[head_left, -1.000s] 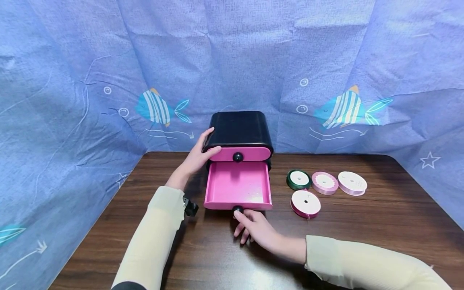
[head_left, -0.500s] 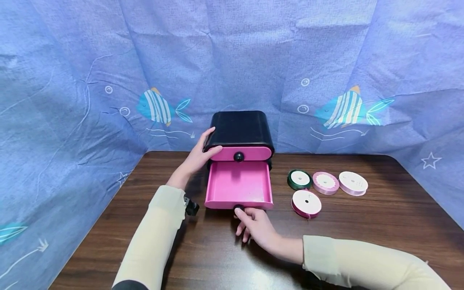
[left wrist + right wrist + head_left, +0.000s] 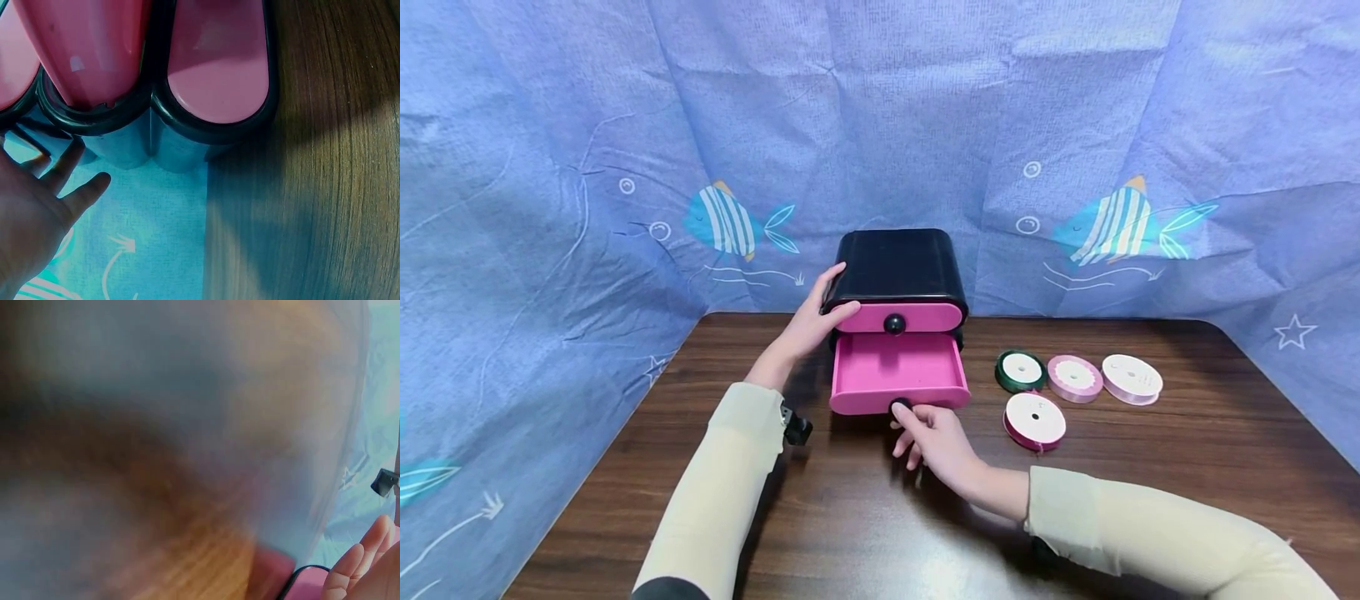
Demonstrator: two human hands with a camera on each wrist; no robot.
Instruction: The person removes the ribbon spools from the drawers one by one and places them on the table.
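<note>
A black cabinet [image 3: 895, 262] with pink drawers stands at the middle of the table. Its lower visible drawer [image 3: 898, 363] is pulled partway out, with nothing inside; the top drawer [image 3: 928, 317] is closed. My left hand [image 3: 805, 329] rests against the cabinet's left side, thumb on the top drawer's front edge. In the left wrist view its fingers [image 3: 87, 192] are spread and straight. My right hand [image 3: 942, 446] pinches the pulled drawer's black knob [image 3: 899, 404] between thumb and index finger, the other fingers loose below. The right wrist view is mostly blurred.
Ribbon spools lie right of the cabinet: dark green [image 3: 1021, 369], light pink [image 3: 1075, 377], white-faced [image 3: 1132, 378] and deep red [image 3: 1034, 418]. A blue fish-print cloth [image 3: 895, 125] hangs behind the brown wooden table [image 3: 760, 533].
The drawer has slid partly back into the cabinet during the last half second, my right hand moving away from me with its knob. My left hand stays in place.
</note>
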